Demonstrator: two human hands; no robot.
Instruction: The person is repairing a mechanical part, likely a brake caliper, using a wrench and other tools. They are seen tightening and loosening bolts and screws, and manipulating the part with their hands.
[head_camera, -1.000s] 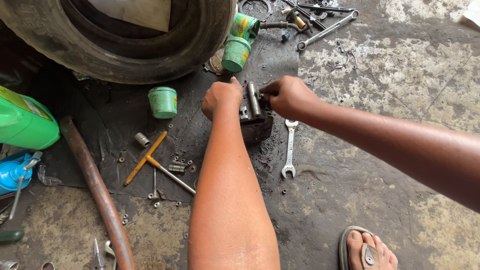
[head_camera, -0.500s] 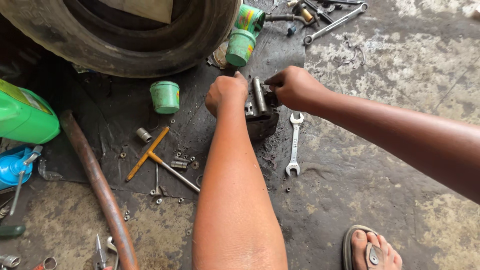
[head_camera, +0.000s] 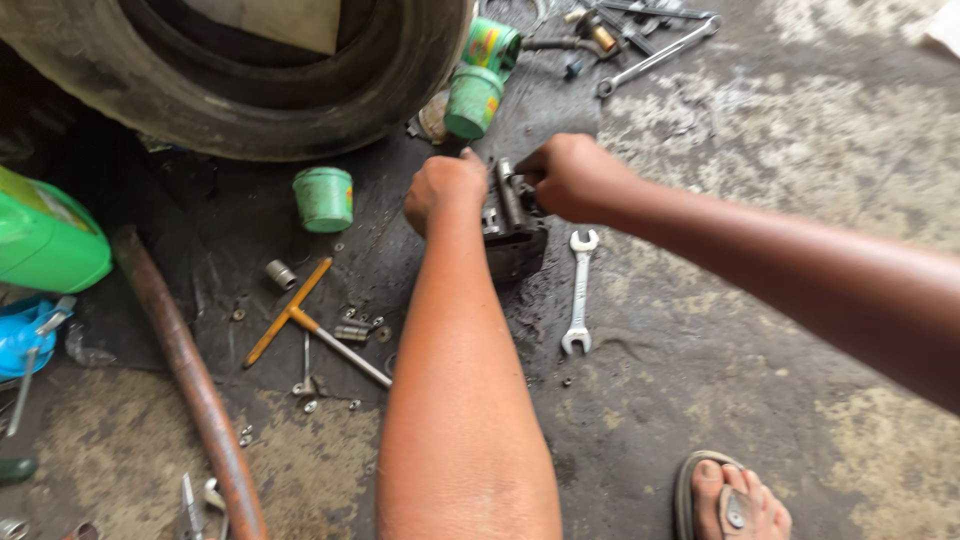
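Far left: green jug (head_camera: 45, 240), rusty pipe (head_camera: 185, 375) on oily floor. Small green tub (head_camera: 323, 198) near a T-handle wrench (head_camera: 310, 325). Centre: left hand (head_camera: 445, 190) fisted against dark metal part (head_camera: 512, 230), which sits on the floor below the tyre (head_camera: 240, 90). Right hand (head_camera: 570, 178) curled, pinching the part's top. Open-end spanner (head_camera: 578, 292) lies just right.

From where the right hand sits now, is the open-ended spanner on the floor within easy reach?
Probably yes. The right hand is on the dark metal part, and the spanner lies just beside that part on bare floor, uncovered.
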